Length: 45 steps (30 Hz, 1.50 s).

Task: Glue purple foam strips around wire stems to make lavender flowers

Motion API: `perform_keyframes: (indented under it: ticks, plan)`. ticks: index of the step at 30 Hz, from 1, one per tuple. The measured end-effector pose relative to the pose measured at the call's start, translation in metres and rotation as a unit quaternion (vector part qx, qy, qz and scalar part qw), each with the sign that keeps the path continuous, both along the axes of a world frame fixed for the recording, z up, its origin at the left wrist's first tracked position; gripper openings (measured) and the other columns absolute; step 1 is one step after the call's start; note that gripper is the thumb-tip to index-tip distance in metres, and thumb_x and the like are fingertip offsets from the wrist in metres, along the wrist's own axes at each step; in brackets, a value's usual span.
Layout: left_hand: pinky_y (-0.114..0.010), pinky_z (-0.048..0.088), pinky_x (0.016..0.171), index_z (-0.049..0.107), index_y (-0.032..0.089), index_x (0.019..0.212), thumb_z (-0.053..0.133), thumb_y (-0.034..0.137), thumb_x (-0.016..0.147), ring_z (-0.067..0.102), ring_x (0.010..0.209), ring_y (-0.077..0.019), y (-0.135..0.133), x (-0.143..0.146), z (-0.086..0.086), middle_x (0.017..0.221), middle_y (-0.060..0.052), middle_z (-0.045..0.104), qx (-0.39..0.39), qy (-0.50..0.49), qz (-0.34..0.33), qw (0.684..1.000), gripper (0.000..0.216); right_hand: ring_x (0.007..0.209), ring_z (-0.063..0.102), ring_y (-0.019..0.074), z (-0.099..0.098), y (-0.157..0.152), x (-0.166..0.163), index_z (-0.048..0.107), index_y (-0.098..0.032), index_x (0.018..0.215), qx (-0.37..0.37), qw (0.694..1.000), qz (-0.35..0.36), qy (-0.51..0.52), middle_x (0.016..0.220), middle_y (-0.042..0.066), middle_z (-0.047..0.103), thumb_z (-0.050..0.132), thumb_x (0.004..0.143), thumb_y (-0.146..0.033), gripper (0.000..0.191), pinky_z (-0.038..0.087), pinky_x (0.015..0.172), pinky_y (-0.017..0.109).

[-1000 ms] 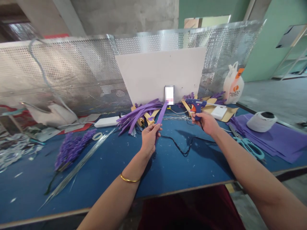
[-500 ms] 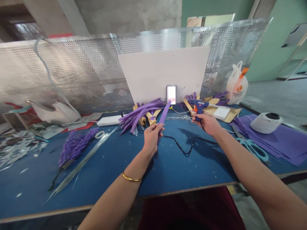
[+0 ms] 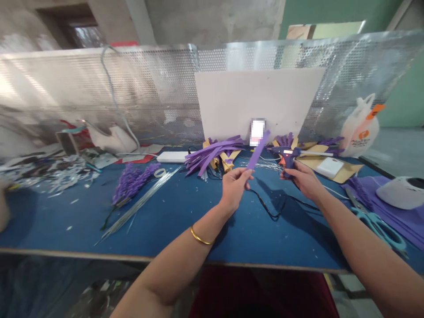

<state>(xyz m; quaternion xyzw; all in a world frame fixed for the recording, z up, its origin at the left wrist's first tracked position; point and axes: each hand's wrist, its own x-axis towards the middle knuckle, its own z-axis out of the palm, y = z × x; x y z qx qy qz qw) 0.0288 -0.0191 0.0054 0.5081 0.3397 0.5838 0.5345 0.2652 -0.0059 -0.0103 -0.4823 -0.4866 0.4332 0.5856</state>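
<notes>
My left hand (image 3: 236, 189) pinches the lower end of a purple strip (image 3: 258, 152), which points up and to the right above the table. In my right hand (image 3: 303, 177) is a blue glue gun (image 3: 289, 155), gripped by its handle, with a small light glowing on its side and a white glue stick out of its back. Its nozzle points left, toward the strip but apart from it. Behind my left hand lies a pile of purple strips (image 3: 213, 152) over tan paper pieces. A phone with a blurred screen (image 3: 257, 132) leans on the white board.
Left on the blue table (image 3: 185, 225) lie a purple flower bunch (image 3: 132, 183), thin wires (image 3: 142, 201) and a tape ring (image 3: 159, 172). Teal scissors (image 3: 380, 225), purple sheets and a white roll (image 3: 400, 192) sit right. A black cord (image 3: 265, 207) crosses the middle. Another person's arm (image 3: 3, 205) shows far left.
The view has swung left, so things sit further right. The purple strip now tilts more to the right, toward the glue gun. Another person's arm has come into view at far left.
</notes>
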Motion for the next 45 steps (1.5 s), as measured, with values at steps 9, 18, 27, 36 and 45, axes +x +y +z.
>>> perform_keyframes:
  ticks: [9,18,27,36,45]
  plan:
    - [-0.02,0.04,0.05,0.07,0.013,0.082,0.067,0.033,0.076,0.045,0.049,-0.0049,-0.053,0.013,-0.006,0.068,0.0,0.063,0.075,0.098,-0.386,0.914,0.021,0.073,0.064,0.0162,0.016,0.011,-0.077,0.054,-0.018,0.102,-0.004,0.97,0.167,-0.178,0.079,0.002,0.066,0.064,0.073,-0.029,0.033,0.051,0.065,0.029]
    - [-0.017,0.04,0.042,0.07,0.014,0.079,0.077,0.024,0.066,0.065,0.068,-0.0135,-0.047,0.02,-0.014,0.075,-0.001,0.07,-0.057,0.114,-0.776,0.618,0.018,0.061,0.064,0.0125,0.035,0.039,-0.21,0.059,-0.013,0.094,-0.126,0.875,0.444,-0.149,0.084,0.008,0.071,0.056,0.073,-0.022,0.023,0.049,0.052,0.021]
    - [-0.021,0.045,0.043,0.076,0.018,0.084,0.081,0.014,0.056,0.069,0.079,-0.0226,-0.031,0.04,-0.034,0.08,-0.002,0.073,-0.055,0.11,-0.863,0.489,0.028,0.061,0.065,0.0132,-0.002,0.05,-0.308,0.059,-0.012,0.085,-0.122,0.824,0.515,-0.203,0.077,0.007,0.07,0.052,0.075,-0.018,0.013,0.051,0.05,0.021]
    - [-0.023,0.052,0.05,0.078,0.023,0.085,0.082,0.006,0.048,0.068,0.085,-0.0254,-0.03,0.054,-0.037,0.086,-0.001,0.073,-0.026,0.136,-0.904,0.404,0.041,0.078,0.064,0.0171,-0.013,0.035,-0.328,0.065,-0.014,0.077,0.06,0.827,0.387,-0.404,0.077,0.006,0.068,0.05,0.08,-0.02,0.016,0.047,0.069,0.026]
    - [-0.026,0.055,0.051,0.077,0.018,0.086,0.084,0.01,0.046,0.068,0.085,-0.028,-0.033,0.059,-0.033,0.078,-0.003,0.072,0.024,0.138,-0.915,0.379,0.041,0.086,0.061,0.0195,-0.012,0.024,-0.315,0.065,-0.017,0.096,0.186,0.778,0.292,-0.524,0.094,0.007,0.067,0.061,0.076,-0.031,0.025,0.04,0.072,0.028]
